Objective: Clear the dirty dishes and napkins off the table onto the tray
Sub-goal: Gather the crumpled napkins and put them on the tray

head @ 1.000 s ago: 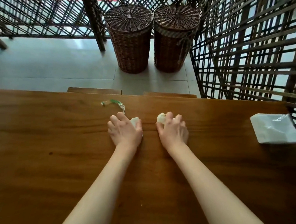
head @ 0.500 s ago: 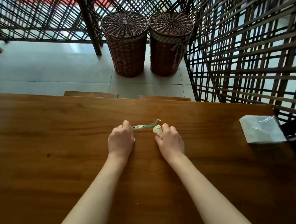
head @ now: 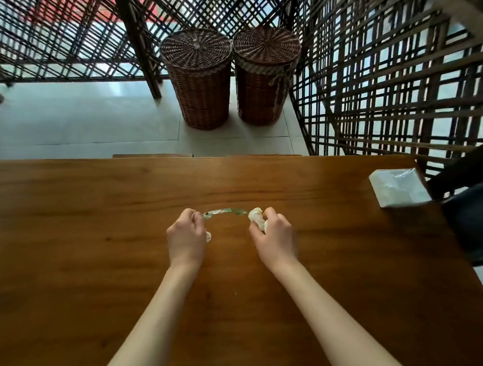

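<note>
My left hand (head: 186, 238) is closed over the wooden table (head: 95, 236), pinching one end of a thin green-and-clear plastic wrapper (head: 225, 212); a bit of white napkin (head: 208, 236) shows under its palm. The wrapper stretches right toward my right hand (head: 274, 235), which is closed on a crumpled white napkin (head: 256, 216). Whether the wrapper's right end touches that napkin is unclear. No tray or dishes are in view.
A pack of white tissues in clear plastic (head: 399, 187) lies at the table's right edge. Beyond the far edge stand two lidded wicker baskets (head: 201, 77) on a tiled floor, with dark lattice screens (head: 398, 71) behind and to the right.
The green wrapper lay loose on the table beyond my left hand; now my left hand holds it. Both hands closed on their napkins, drew back slightly toward me and spread apart.
</note>
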Motion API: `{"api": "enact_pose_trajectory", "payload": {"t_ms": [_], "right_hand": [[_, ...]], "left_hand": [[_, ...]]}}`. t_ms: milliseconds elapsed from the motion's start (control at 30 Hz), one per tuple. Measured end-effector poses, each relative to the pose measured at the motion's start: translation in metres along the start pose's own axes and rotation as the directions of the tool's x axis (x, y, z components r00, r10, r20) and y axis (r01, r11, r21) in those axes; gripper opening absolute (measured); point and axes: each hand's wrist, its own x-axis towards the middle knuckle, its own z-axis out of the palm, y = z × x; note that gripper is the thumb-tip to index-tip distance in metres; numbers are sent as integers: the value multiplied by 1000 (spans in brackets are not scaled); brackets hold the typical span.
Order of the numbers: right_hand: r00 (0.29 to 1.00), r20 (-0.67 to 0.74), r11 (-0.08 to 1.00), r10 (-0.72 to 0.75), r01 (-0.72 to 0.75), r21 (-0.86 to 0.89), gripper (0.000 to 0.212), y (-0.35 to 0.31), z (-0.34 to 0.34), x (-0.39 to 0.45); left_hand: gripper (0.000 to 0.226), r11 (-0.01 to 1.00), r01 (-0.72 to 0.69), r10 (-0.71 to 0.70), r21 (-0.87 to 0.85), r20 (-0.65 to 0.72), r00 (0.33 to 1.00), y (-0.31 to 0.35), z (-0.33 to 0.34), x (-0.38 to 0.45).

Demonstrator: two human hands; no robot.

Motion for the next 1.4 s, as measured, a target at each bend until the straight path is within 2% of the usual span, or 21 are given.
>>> {"api": "enact_pose_trajectory", "payload": {"t_ms": [200, 533, 767, 967, 1133, 1400], "right_hand": [[999, -33, 995, 40, -37, 97, 15, -17, -10, -58], [982, -162, 983, 93, -64, 173, 18, -33, -24, -174], [958, -211, 962, 193, -143, 233, 20, -12, -54, -265], [921, -277, 931, 273, -180, 319, 17, 38, -109, -339], [870, -359, 906, 339, -198, 375, 14, 112, -173, -413], [776, -415, 864, 475, -322, 388, 20, 255, -269, -521]], "left_hand": [[20, 999, -31, 31, -5, -8, 999, 7, -39, -36], [22, 980, -197, 198, -41, 21, 980, 12, -109, -115], [22, 964, -258, 263, -56, 111, 958, 27, -126, -202], [19, 930, -344, 364, -127, 210, 908, 63, -107, -294], [16, 908, -359, 408, -215, 273, 871, 107, -69, -389], [20, 919, -266, 365, -290, 377, 851, 159, 11, -552]]}}
